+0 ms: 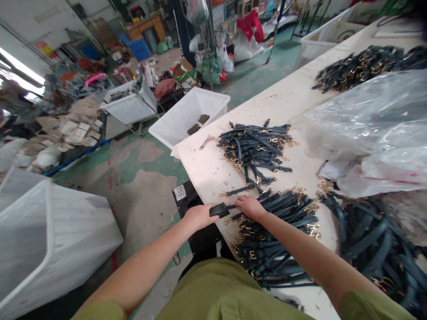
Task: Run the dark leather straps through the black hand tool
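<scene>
My left hand (199,216) is closed on a small black tool (219,209) at the near edge of the white table (207,171). My right hand (250,207) rests knuckles-up on a dark strap (233,217) beside the tool, its fingers curled down on it. Right behind that hand lies a pile of dark blue-green straps with gold clasps (280,231). A second, looser pile of the same straps (256,149) lies farther along the table.
A clear plastic bag (370,124) covers the table's right side, with another heap of straps (367,66) beyond it. White plastic bins stand on the floor at left (50,240) and by the table's far corner (190,118). A black stand (187,198) sits below the table edge.
</scene>
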A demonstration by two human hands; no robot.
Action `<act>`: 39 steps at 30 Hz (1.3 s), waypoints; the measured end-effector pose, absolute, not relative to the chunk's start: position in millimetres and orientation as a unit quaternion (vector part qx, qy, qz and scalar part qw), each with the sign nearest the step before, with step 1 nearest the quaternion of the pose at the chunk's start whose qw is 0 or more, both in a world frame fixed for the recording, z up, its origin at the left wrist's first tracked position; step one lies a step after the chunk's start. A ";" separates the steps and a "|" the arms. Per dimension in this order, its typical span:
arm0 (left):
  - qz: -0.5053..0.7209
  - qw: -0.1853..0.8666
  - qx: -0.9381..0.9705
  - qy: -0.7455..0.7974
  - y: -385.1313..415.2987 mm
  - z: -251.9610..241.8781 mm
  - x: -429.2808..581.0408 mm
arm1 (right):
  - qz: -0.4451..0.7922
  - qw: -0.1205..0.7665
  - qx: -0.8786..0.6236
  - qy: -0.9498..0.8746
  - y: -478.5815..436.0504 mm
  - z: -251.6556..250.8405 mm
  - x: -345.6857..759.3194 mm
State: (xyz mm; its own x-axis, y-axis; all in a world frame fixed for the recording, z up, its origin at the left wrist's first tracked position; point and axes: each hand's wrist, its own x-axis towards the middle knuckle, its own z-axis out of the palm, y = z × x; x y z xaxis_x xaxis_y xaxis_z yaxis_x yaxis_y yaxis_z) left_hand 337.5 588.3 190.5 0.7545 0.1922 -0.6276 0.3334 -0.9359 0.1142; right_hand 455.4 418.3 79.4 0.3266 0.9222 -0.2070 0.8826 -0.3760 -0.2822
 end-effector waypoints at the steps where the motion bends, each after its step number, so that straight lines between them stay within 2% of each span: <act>1: -0.322 0.109 0.929 0.144 587.9 190.0 337.4 | 0.170 0.070 -0.819 -0.543 418.5 79.4 454.9; 11: -0.292 0.101 0.939 0.150 602.3 207.3 335.5 | 0.254 0.070 -0.808 -0.527 394.4 85.4 477.2; 15: -0.281 0.073 0.946 0.144 593.6 204.3 359.0 | 0.213 0.102 -0.851 -0.469 412.7 91.7 503.4; 20: -0.287 0.057 0.949 0.120 578.8 189.9 394.5 | 0.218 0.072 -0.869 -0.439 439.0 86.3 521.4; 26: -0.296 0.059 0.946 0.117 579.1 190.0 408.2 | 0.202 0.081 -0.870 -0.443 438.1 75.6 524.8; 34: -0.295 0.111 0.938 0.148 613.2 218.0 349.8 | 0.151 0.077 -0.830 -0.531 418.9 83.8 492.4; 39: -0.322 0.118 0.927 0.151 598.4 214.7 330.9 | 0.186 0.074 -0.816 -0.542 408.7 85.4 470.0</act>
State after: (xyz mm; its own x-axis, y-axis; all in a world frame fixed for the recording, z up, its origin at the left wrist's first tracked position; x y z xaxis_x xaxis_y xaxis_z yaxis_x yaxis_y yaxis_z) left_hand 330.9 598.4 214.7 0.7478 0.2037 -0.6319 0.3554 -0.9267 0.1218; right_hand 470.0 408.7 85.4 0.3431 0.9124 -0.2230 0.8570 -0.4013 -0.3232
